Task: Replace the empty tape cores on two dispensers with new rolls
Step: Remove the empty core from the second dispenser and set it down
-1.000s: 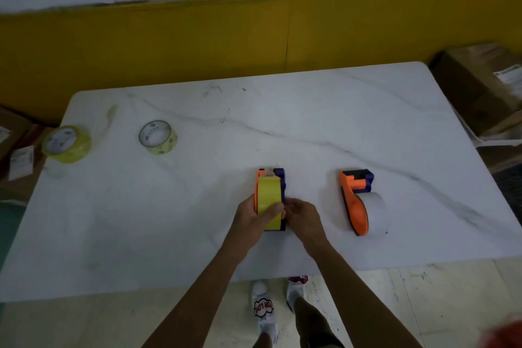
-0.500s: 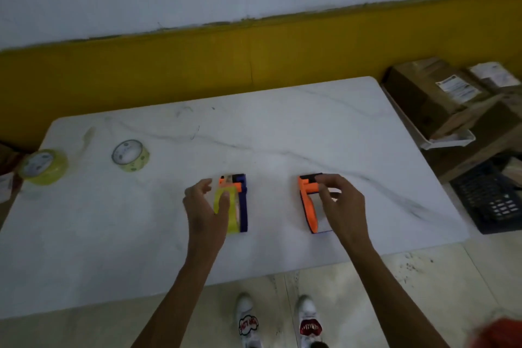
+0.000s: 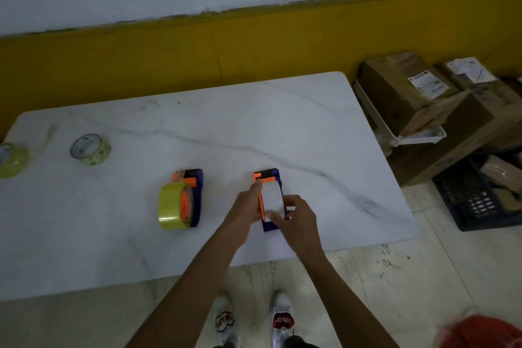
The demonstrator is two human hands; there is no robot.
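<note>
Orange and dark blue, the right dispenser (image 3: 269,198) lies on the white marble surface (image 3: 324,127) directly in front of the person, its long axis pointing away toward the wall, and both hands grasp it: the left hand (image 3: 245,205) on its orange side, the right hand (image 3: 296,217) curled on the blue side over the pale roll (image 3: 271,197). Well apart to the left lies the other dispenser (image 3: 193,198) with its yellow roll (image 3: 171,205), nearer the left hand. Two rolls (image 3: 90,149) rest at the far left; cardboard boxes (image 3: 409,90) stand on the floor at the right.
</note>
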